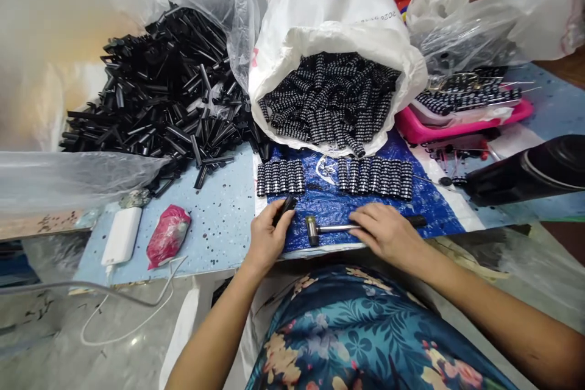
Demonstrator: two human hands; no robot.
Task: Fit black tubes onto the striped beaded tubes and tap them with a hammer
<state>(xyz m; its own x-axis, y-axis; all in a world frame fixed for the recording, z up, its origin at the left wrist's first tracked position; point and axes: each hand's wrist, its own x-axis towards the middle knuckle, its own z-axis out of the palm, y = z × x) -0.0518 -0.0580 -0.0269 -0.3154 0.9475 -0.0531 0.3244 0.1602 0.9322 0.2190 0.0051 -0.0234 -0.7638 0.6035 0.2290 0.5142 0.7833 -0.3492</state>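
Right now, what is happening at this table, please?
A person sits at a blue work mat. The left hand holds a small black piece. The right hand rests on a small hammer lying on the mat. Two rows of ribbed rollers stand lined up in front, below an open white sack of them.
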